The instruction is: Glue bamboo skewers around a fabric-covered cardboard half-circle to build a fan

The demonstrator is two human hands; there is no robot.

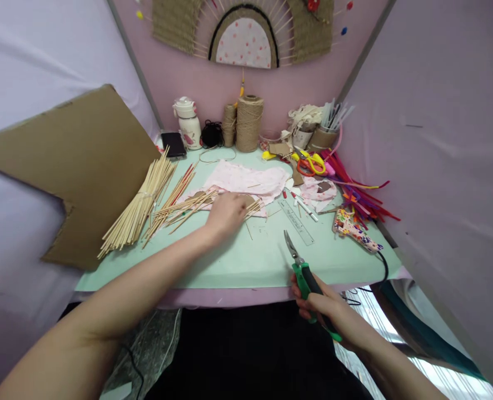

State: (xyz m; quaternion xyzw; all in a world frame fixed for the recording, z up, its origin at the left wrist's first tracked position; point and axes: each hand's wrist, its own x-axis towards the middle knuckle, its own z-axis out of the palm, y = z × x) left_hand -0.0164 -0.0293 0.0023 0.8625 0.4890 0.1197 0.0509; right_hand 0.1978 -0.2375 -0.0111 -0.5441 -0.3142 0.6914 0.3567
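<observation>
Pale green matting (246, 258) covers our small worktable, which is boxed in by lilac cloth walls, with a woven twine-and-skewer fan (246, 33) hung on the pink back wall.

Our left hand (226, 214) lies palm down on a loose heap of bamboo skewers (188, 208), fingers curled over the sticks; we cannot tell whether any stick is actually pinched. Under and just beyond that hand lies pink dotted fabric (250, 179), with a few short skewer ends poking out on its far side. Farther out to the left of the hand sits a tied bundle of skewers (140, 205), resting partly on a big sheet of brown cardboard (75, 161).

Our right hand (327, 311) is clenched around the green handles of a pair of cutting pliers (300, 266), held at the near edge of the table; the metal blades point away from us and stand slightly parted over the mat. Just beyond the blades lies a clear ruler (297, 222), and to the right of it a glue gun (354, 230) with a patterned body, its black cord trailing off the table edge.

Well beyond both hands, along the back wall, stand 2 spools of jute twine (248, 123), a white flask (188, 125), a dark phone (173, 144), yellow scissors (313, 162), and a heap of coloured pipe cleaners (357, 191).
</observation>
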